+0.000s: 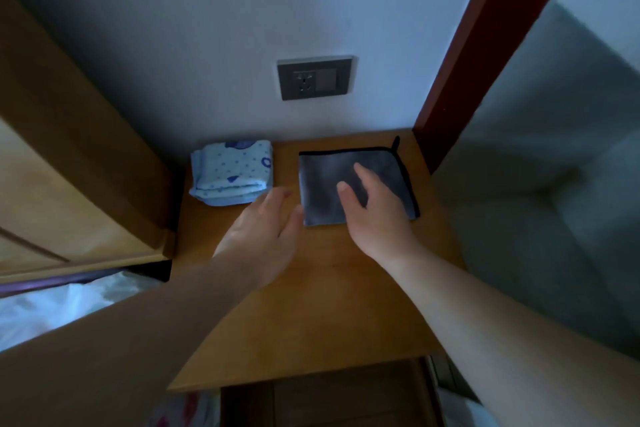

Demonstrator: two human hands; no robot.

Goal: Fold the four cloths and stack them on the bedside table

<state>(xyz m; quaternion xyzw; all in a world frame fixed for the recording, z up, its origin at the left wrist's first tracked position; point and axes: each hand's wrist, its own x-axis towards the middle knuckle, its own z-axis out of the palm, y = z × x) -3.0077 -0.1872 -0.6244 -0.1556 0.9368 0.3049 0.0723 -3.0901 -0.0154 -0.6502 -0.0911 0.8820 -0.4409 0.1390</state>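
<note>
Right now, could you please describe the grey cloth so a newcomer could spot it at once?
Find the wall socket above the bedside table. Just below it, at the table's back right, lies the grey cloth, partly under the right hand. Unlike the blue spotted cloth on its left, it is plain, flat and edged in black.

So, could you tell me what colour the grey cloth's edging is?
Black edging, seen best in the head view.

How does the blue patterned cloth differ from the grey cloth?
The blue patterned cloth is a thick bundle; the grey cloth lies flat and thin. The blue is dotted; the grey is plain with black edging. The right hand overlaps only the grey. Both sit apart on the bedside table.
</note>
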